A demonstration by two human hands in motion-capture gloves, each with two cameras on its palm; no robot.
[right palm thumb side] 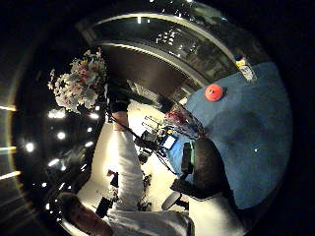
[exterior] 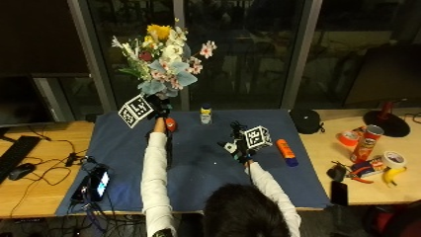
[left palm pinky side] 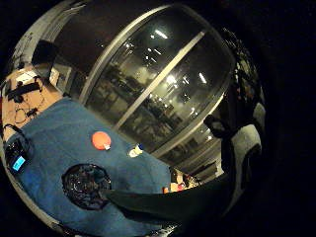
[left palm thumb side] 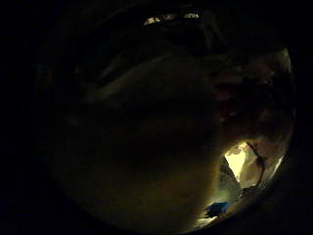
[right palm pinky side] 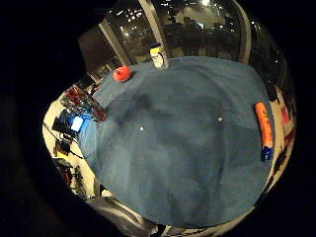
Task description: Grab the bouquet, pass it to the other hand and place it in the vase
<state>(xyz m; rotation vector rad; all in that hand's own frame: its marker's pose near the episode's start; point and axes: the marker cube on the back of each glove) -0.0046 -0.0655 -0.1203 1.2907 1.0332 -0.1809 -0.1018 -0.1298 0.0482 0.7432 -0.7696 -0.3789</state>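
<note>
My left hand (exterior: 158,107) is raised high above the far side of the blue cloth (exterior: 197,163) and grips the stems of the bouquet (exterior: 164,59), whose yellow, white and pink flowers stand upright above it. The flowers (right palm thumb side: 81,83) also show in the right thumb side view, over my white sleeve. My right hand (exterior: 238,144) hovers low over the middle of the cloth, fingers relaxed and empty. The glass vase (right palm pinky side: 84,103) stands at the cloth's left edge beside a device with a lit screen (right palm pinky side: 76,123); from above it shows as a dark round vase (left palm pinky side: 86,185).
A red round object (exterior: 170,123) and a small bottle (exterior: 206,114) sit at the cloth's far edge. An orange tube (exterior: 285,150) lies right of my right hand. A black pouch (exterior: 306,121), a crisp can (exterior: 368,143), tape and a banana occupy the wooden table at right.
</note>
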